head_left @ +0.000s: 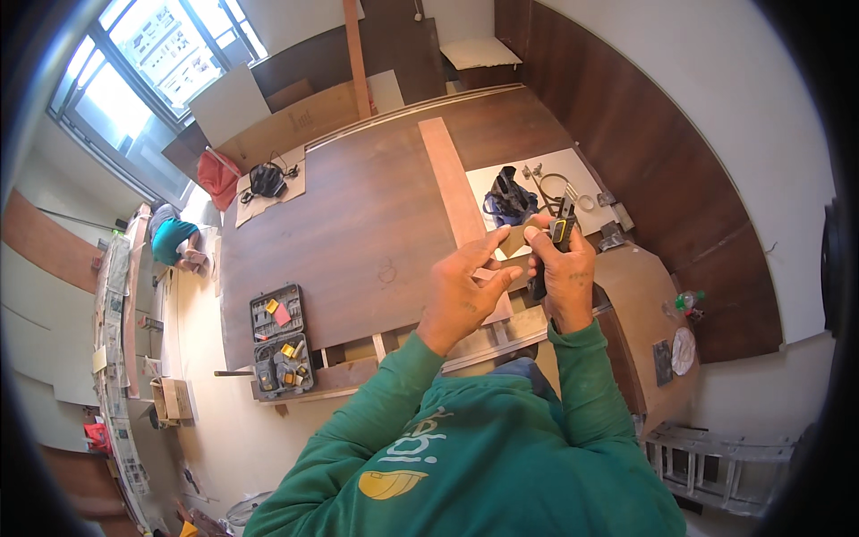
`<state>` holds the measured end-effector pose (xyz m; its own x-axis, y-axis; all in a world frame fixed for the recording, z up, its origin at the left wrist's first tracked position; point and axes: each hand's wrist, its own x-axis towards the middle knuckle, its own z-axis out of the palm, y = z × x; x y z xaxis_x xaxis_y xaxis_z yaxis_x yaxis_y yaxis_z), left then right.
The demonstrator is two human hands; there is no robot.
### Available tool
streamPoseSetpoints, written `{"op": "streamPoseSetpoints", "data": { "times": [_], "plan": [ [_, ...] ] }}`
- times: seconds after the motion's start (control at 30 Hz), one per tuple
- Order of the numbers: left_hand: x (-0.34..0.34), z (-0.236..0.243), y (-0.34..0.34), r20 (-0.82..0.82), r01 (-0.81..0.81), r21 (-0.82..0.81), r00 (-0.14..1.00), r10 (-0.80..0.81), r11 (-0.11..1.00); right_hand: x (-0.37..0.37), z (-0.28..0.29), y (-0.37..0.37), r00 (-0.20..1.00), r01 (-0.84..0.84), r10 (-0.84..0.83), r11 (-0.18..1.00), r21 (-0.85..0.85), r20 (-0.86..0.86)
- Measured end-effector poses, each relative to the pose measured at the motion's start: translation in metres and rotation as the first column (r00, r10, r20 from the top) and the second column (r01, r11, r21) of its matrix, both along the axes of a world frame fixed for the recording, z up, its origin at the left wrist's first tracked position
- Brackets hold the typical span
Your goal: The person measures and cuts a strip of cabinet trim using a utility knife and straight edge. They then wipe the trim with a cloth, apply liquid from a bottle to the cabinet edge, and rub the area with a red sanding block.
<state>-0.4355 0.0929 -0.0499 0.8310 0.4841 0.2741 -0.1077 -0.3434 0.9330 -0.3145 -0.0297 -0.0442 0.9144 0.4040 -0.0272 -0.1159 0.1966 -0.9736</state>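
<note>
My right hand [567,268] is closed around a black tool with yellow trim [562,227]; its exact kind is hard to make out. A small flat brown piece [514,242] sits at that hand's thumb. Close by, my left hand [467,291] has its thumb and fingers apart, with the fingertips at the piece's edge. Both hands are above a large dark brown wooden panel [349,215] and a long reddish-brown board [450,179]. Behind the right hand, a dark blue and black bag [510,197] lies on a white sheet [483,174].
An open black toolbox [284,349] with yellow tools rests at the panel's near left. A person in teal shorts [170,240] crouches by the far left wall. An aluminium ladder [720,470] lies at lower right. A cardboard box [172,399] stands on the left floor.
</note>
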Motion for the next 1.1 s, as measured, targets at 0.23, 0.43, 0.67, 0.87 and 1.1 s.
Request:
{"op": "streamPoseSetpoints", "data": {
  "times": [0.23,0.43,0.67,0.87,1.1],
  "plan": [
    [-0.004,0.007,-0.014,0.118,-0.127,-0.066,0.984,0.134,0.990,-0.022,0.015,0.002,0.997,0.079,-0.080,0.990,0.119,0.004],
    [-0.009,-0.004,-0.014,0.156,-0.144,-0.222,0.971,0.181,0.964,-0.031,0.014,0.006,0.993,0.116,-0.119,0.985,0.128,0.019],
    [-0.014,-0.015,-0.007,0.210,-0.060,-0.438,0.963,0.166,0.897,-0.024,0.008,-0.009,0.983,0.181,-0.167,0.952,0.246,-0.074],
    [-0.023,-0.023,0.005,0.205,-0.021,-0.449,0.971,0.126,0.893,-0.031,0.013,-0.030,0.993,0.099,-0.107,0.988,0.122,0.058],
    [-0.028,-0.020,0.005,0.162,-0.007,-0.456,0.983,0.091,0.890,-0.046,0.014,-0.046,0.986,-0.011,0.023,0.997,-0.073,0.162]
  ]
}}
